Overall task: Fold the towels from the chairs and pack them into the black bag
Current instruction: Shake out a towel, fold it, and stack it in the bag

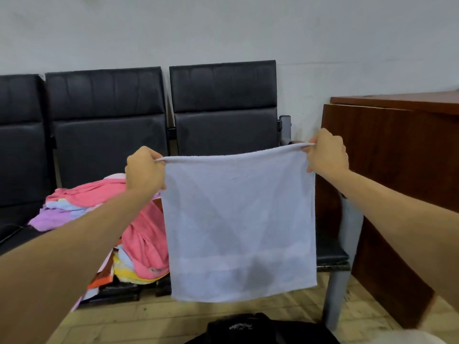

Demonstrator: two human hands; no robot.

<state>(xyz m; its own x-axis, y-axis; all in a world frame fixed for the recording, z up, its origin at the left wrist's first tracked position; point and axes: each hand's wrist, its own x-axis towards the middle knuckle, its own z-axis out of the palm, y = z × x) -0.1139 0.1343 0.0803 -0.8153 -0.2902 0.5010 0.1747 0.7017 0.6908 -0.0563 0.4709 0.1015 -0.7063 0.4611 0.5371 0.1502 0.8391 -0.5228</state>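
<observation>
The hands are held apart, each pinching a top corner of one pale blue towel: the left hand at its 10 o'clock corner, the right hand at its 2 o'clock corner. The towel hangs flat and spread in front of the rightmost black chair (its lower edge hangs free above the floor). At 8 o'clock of it, a heap of pink, purple and yellow towels lies on the seat of the middle chair. The black bag sits on the floor at 6 o'clock, cut by the picture's bottom edge. A wooden counter stands at 3 o'clock.
</observation>
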